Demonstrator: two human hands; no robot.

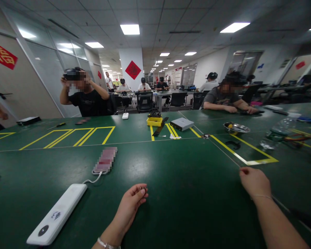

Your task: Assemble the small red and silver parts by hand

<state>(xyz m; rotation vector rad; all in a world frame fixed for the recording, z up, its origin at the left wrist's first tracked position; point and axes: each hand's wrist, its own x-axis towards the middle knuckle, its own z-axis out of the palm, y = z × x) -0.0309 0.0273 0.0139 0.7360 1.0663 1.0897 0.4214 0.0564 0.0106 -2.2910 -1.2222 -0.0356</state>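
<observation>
My left hand (133,200) is closed in a pinch above the green table (181,193). Between its thumb and fingers shows a small shiny metal piece (143,188), mostly covered and too small to name. Off to the right, my right hand (257,182) is closed with the fingertips pressed together, over the thin seam in the tabletop. Whatever those fingers may hold is hidden. Left of my left hand, a phone (105,159) lies with a white cable (93,180) running to a long white power bank (58,212).
Yellow tape (98,128) marks rectangles on the table. Farther off are a yellow box (154,121), a grey box (181,123), a metal bowl (237,128) and a plastic bottle (280,130). Two people (89,98) with headsets sit across the table; others are behind.
</observation>
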